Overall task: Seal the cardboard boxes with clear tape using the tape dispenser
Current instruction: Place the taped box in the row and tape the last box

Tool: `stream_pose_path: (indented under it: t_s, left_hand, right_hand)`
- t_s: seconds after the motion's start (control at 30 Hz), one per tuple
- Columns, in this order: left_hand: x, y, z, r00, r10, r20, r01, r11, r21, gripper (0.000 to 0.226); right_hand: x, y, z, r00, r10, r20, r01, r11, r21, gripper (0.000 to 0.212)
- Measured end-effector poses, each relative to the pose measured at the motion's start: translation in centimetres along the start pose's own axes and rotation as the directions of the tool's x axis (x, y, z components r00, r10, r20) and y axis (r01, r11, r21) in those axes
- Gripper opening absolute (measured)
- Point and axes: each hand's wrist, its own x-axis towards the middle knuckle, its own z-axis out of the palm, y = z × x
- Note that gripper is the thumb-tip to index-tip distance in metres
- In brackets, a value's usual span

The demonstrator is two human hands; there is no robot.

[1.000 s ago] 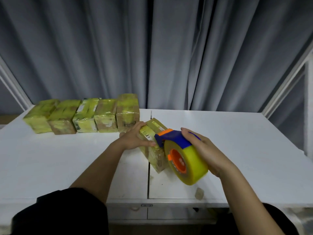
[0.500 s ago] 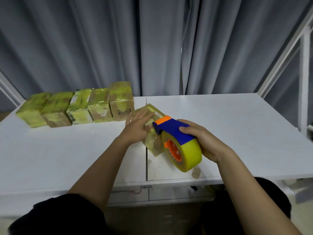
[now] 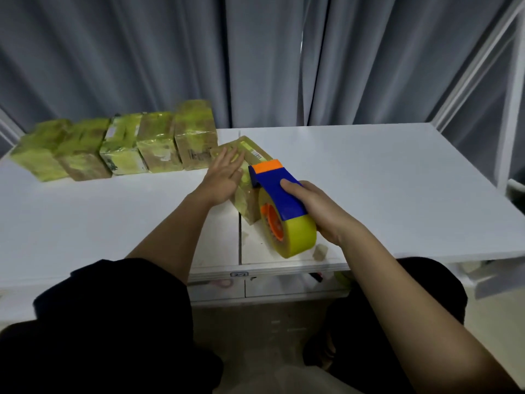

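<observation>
A small cardboard box [image 3: 246, 204], wrapped in yellowish tape, lies at an angle near the middle of the white table [image 3: 383, 177]. My left hand [image 3: 224, 177] lies flat on its top with the fingers straight. My right hand [image 3: 318, 211] grips the blue and orange tape dispenser [image 3: 279, 194], which carries a yellow tape roll [image 3: 295, 237]. The dispenser's orange nose rests against the box's right side, beside my left fingertips.
Several taped boxes [image 3: 119, 146] stand in a row at the table's back left. A small scrap [image 3: 319, 251] lies by the front edge under the roll. Grey curtains hang behind, and a white frame post [image 3: 508, 109] rises at the right.
My left hand opened from gripping the box's side to lying flat on its top. The dispenser slid a little along the box. The camera tilted down.
</observation>
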Motion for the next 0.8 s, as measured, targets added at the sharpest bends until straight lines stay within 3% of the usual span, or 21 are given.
stream_pose_path:
  t_s: [0.23, 0.57, 0.8]
  left_hand:
    - [0.1, 0.2, -0.2, 0.999, -0.025, 0.035, 0.029, 0.994, -0.104, 0.046]
    - [0.4, 0.0, -0.4, 0.998, -0.015, 0.059, 0.013, 0.999, 0.037, 0.047]
    - [0.3, 0.6, -0.4, 0.996, -0.051, 0.068, 0.047, 0.997, 0.053, 0.048]
  right_hand:
    - [-2.4, 1.3, -1.6, 0.994, -0.101, -0.046, 0.102, 0.995, 0.019, 0.022]
    - [-3.9, 0.4, -2.7, 0.973, -0.198, -0.116, 0.193, 0.98, -0.054, 0.023]
    - [-3.2, 3.0, -2.7, 0.989, -0.096, -0.111, 0.098, 0.995, 0.009, 0.026]
